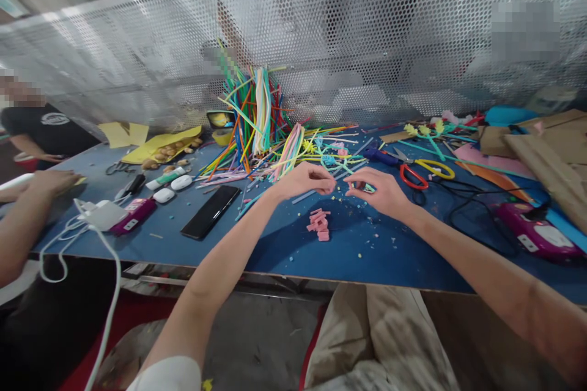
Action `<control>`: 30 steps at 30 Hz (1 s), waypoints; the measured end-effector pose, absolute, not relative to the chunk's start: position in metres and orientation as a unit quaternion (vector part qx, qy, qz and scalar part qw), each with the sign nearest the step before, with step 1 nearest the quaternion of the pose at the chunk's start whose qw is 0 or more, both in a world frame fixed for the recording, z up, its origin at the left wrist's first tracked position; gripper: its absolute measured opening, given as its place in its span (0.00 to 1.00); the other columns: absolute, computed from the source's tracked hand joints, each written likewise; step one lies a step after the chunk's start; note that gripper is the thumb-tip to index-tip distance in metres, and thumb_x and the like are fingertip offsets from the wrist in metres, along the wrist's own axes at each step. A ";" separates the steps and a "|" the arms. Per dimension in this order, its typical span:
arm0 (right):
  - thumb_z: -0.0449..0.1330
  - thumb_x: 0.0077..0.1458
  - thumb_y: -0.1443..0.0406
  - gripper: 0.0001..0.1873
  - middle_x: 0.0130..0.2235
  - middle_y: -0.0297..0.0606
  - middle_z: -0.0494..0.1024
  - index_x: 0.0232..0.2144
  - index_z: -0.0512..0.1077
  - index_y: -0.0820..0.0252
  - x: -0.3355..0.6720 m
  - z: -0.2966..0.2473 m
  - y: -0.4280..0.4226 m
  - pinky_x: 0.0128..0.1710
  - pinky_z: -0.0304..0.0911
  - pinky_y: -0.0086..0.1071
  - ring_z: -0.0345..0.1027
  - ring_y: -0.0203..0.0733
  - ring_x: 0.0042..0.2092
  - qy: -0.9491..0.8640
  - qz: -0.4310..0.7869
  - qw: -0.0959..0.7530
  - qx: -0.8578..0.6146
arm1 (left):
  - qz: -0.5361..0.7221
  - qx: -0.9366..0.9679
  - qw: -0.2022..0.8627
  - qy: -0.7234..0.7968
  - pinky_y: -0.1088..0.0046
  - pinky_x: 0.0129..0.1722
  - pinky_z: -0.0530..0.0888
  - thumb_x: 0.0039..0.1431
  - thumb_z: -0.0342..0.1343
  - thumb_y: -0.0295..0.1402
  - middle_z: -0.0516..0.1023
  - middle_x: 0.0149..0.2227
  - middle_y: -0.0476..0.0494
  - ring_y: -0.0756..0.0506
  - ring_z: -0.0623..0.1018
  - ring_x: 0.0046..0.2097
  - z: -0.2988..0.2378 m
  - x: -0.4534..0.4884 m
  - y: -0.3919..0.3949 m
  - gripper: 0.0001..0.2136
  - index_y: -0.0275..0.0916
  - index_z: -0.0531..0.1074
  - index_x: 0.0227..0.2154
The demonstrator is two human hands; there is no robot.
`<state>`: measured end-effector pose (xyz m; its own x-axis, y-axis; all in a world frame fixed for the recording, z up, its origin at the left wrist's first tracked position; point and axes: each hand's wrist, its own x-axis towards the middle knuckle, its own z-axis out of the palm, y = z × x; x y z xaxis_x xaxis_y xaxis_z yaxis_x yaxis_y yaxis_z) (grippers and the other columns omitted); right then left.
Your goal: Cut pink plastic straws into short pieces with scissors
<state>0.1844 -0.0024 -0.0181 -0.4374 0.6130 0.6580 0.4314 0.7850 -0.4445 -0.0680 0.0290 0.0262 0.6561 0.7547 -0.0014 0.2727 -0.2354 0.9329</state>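
Note:
My left hand [308,181] hovers over the blue table [275,244] with thumb and fingers pinched together. What lies between its fingertips is too small to make out. Just to the right, my right hand [383,190] pinches a small pink piece [351,186] between thumb and fingers. The fingertips of both hands point at each other across a narrow gap. Below them on the table lies a little pile of short pink strips [319,225]. Behind my hands are bent light-blue and pink stems [337,157].
Coloured pipe cleaners [257,116] stand bundled at the back. Red-handled scissors [413,176], yellow-handled scissors [435,168], cables and a purple device [536,232] lie right. A black phone [211,212] and white charger [104,215] lie left, near another person's arm [27,214].

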 end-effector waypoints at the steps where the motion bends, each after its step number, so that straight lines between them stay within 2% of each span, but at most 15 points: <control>1: 0.61 0.60 0.55 0.13 0.43 0.39 0.77 0.45 0.77 0.51 0.182 -0.018 -0.004 0.42 0.72 0.36 0.73 0.42 0.41 -0.834 0.086 0.446 -0.313 | 0.267 0.727 0.531 0.344 0.71 0.38 0.77 0.53 0.65 0.44 0.81 0.34 0.40 0.48 0.80 0.35 0.024 -0.062 0.026 0.18 0.32 0.79 0.37; 3: 0.62 0.59 0.55 0.14 0.43 0.41 0.76 0.45 0.78 0.50 0.178 -0.018 -0.008 0.44 0.72 0.37 0.73 0.44 0.44 -0.815 0.048 0.480 -0.321 | 0.320 0.677 0.566 0.345 0.71 0.37 0.78 0.52 0.66 0.45 0.81 0.35 0.39 0.48 0.80 0.35 0.018 -0.049 0.019 0.19 0.32 0.79 0.37; 6: 0.63 0.59 0.55 0.15 0.41 0.41 0.76 0.46 0.78 0.50 0.176 -0.018 -0.009 0.45 0.71 0.39 0.72 0.44 0.42 -0.797 0.015 0.508 -0.326 | 0.355 0.632 0.604 0.331 0.74 0.35 0.77 0.50 0.68 0.43 0.81 0.35 0.40 0.50 0.79 0.33 0.008 -0.035 0.014 0.19 0.32 0.78 0.39; 13: 0.63 0.58 0.55 0.15 0.41 0.40 0.77 0.46 0.79 0.47 0.178 -0.018 -0.008 0.46 0.71 0.40 0.73 0.45 0.42 -0.809 0.007 0.490 -0.325 | 0.393 0.573 0.639 0.330 0.77 0.32 0.73 0.44 0.72 0.38 0.82 0.32 0.44 0.52 0.78 0.28 -0.002 -0.026 0.014 0.26 0.34 0.75 0.47; 19: 0.64 0.57 0.54 0.23 0.45 0.42 0.76 0.55 0.74 0.47 0.180 -0.016 -0.007 0.48 0.70 0.43 0.72 0.48 0.46 -0.815 0.020 0.477 -0.329 | 0.414 0.566 0.638 0.319 0.76 0.33 0.73 0.44 0.72 0.37 0.82 0.32 0.45 0.52 0.78 0.28 -0.001 -0.025 0.013 0.27 0.34 0.73 0.47; 24: 0.62 0.59 0.55 0.15 0.43 0.42 0.77 0.47 0.78 0.50 0.182 -0.017 -0.004 0.48 0.69 0.42 0.72 0.47 0.45 -0.820 -0.012 0.474 -0.322 | 0.431 0.541 0.649 0.317 0.73 0.38 0.75 0.43 0.73 0.37 0.82 0.31 0.45 0.50 0.80 0.31 -0.003 -0.023 0.012 0.27 0.34 0.73 0.47; 30: 0.63 0.59 0.56 0.13 0.42 0.40 0.79 0.45 0.79 0.50 0.183 -0.019 -0.004 0.45 0.67 0.41 0.72 0.45 0.43 -0.813 -0.033 0.476 -0.333 | 0.433 0.541 0.652 0.309 0.68 0.42 0.76 0.43 0.73 0.36 0.83 0.32 0.44 0.47 0.81 0.33 -0.007 -0.021 0.013 0.27 0.35 0.73 0.47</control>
